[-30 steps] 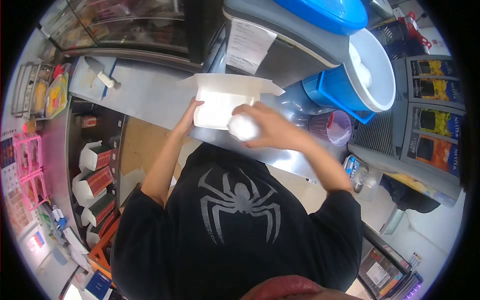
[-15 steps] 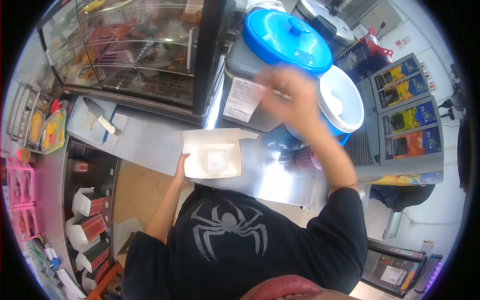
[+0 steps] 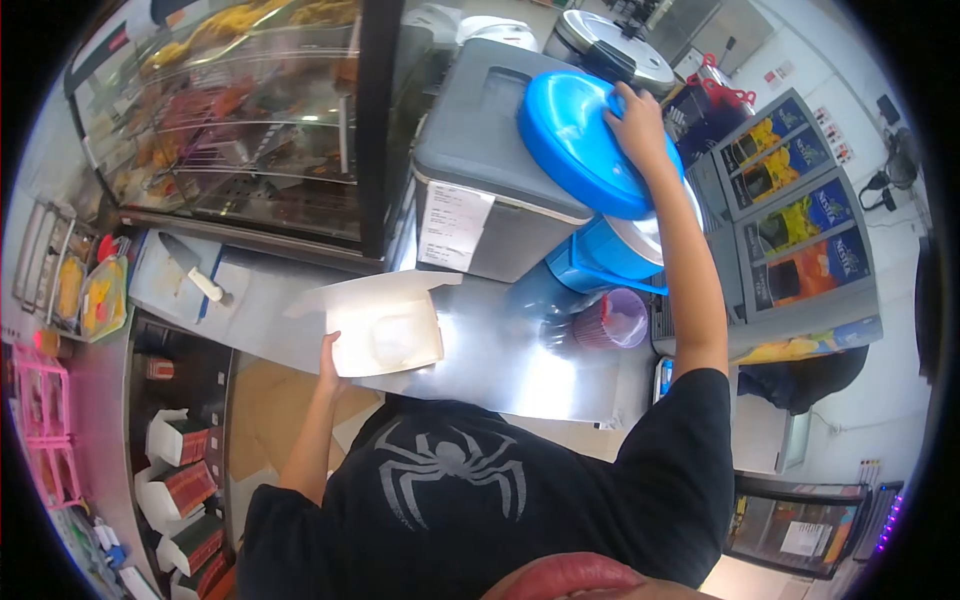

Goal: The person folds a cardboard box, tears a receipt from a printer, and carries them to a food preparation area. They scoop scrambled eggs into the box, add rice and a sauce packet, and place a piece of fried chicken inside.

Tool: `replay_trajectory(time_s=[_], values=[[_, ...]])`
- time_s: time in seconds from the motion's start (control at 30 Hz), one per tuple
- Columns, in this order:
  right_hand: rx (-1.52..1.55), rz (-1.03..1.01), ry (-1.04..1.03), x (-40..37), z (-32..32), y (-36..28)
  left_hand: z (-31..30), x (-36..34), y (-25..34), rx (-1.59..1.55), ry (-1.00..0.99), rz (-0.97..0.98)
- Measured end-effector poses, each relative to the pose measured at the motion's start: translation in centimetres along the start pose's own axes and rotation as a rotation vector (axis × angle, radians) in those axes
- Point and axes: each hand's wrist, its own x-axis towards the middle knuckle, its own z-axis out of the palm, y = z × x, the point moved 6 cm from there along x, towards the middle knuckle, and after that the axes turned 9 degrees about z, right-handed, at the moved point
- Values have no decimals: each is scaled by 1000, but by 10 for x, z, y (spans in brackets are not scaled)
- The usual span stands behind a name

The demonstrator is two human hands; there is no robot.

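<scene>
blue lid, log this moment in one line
right hand: on blue lid; left hand: gripping open white box; blue lid: tilted, partly over blue bucket

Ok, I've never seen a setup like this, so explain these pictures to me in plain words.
There is no robot here. These are a person's bare hands, and every picture comes from one camera worn on the head, looking forward and down; the black edges surround its round, wide view.

The left hand holds the side of an open white carton at the metal counter. Something pale sits inside, too unclear to name. The right hand grips a tilted blue lid by its handle, over a blue bucket.

At the left of the counter, a knife lies on a cutting board. To the right stands a ribbed purple container.
</scene>
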Motion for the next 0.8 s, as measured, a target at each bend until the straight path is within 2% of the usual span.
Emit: replay_trajectory(time_s=[0.2, 0.33, 0.43, 0.47, 0.5, 0.53, 0.57, 0.7, 0.8], values=[[-118, 273, 40, -49, -19, 125, -14, 2, -8, -41, 76, 38], [-196, 274, -31, -69, -12, 139, -3, -9, -5, -11, 131, 97], [-239, 93, 106, -68, 6, 144, -24, -8, -21, -11, 197, 110], [-175, 103, 25, -62, 13, 144, -37, 0, -37, -138, 156, 72], [-203, 113, -119, -56, 21, 138, -22, -11, -29, -138, 219, 66], [-226, 70, -100, -55, 37, 144, -14, -18, -26, -154, 226, 23], [-252, 164, -94, -52, 44, 146, -12, -23, -24, -185, 217, 33], [-241, 187, -131, -53, 63, 183, -45, -44, -16, -295, 233, 150], [-332, 247, -208, -58, 40, 149, -88, -59, -2, -366, 231, 222]])
